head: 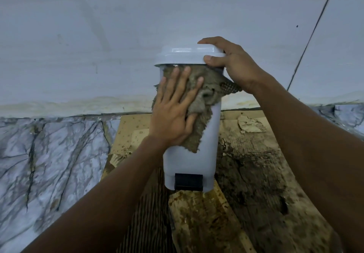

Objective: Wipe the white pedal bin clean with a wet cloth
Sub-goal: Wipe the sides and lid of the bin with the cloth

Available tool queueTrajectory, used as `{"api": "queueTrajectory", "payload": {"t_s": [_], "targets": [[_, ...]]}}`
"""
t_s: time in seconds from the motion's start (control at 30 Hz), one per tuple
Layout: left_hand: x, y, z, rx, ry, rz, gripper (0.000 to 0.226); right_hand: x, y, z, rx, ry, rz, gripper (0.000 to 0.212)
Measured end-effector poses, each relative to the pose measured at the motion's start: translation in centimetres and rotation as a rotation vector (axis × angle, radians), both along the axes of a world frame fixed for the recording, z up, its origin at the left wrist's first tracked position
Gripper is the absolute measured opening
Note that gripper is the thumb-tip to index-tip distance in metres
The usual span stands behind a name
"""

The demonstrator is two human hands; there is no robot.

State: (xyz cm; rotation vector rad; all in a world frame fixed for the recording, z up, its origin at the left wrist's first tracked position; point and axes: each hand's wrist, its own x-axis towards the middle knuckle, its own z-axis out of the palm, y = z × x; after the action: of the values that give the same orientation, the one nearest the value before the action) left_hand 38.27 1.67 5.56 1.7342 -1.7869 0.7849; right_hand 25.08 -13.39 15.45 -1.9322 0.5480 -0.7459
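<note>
Fingers (178,87) of left hand (173,112) spread flat, pressing grey cloth (206,97) on white pedal bin (189,164); right hand (234,65) grips lid (187,55).

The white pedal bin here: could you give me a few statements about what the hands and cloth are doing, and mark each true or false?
1. The left hand presses a grey-brown frayed cloth flat against the front of the white plastic pedal bin. True.
2. The right hand rests on the floor. False: it grips the bin's white lid at its edge.
3. The lid is open. False: it sits closed.
4. The black foot pedal faces the camera. True.
5. The bin stands on stained cardboard. True.
</note>
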Motion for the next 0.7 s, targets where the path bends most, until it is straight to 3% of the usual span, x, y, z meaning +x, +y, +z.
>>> {"api": "queueTrajectory", "payload": {"t_s": [0.13, 0.3, 0.47, 0.7], "targets": [[0.6, 2.1, -3.2, -0.038, 0.272, -0.085, 0.063, -0.1, -0.1, -0.3, -0.028, -0.013, 0.002, 0.035], [0.0, 6.4, -10.1, 0.089, 0.635, -0.17, 0.08, -0.2, -0.1, -0.5, -0.018, -0.023, -0.011, 0.03], [-1.1, 7.8, -14.1, 0.116, 0.863, -0.133, 0.081, -0.2, -0.3, -0.6, -0.015, -0.027, -0.017, 0.034], [-1.8, 2.5, -4.6, -0.09, 0.983, 0.057, 0.074, 0.0, -0.2, -0.5, -0.022, -0.028, -0.015, 0.034]]}}
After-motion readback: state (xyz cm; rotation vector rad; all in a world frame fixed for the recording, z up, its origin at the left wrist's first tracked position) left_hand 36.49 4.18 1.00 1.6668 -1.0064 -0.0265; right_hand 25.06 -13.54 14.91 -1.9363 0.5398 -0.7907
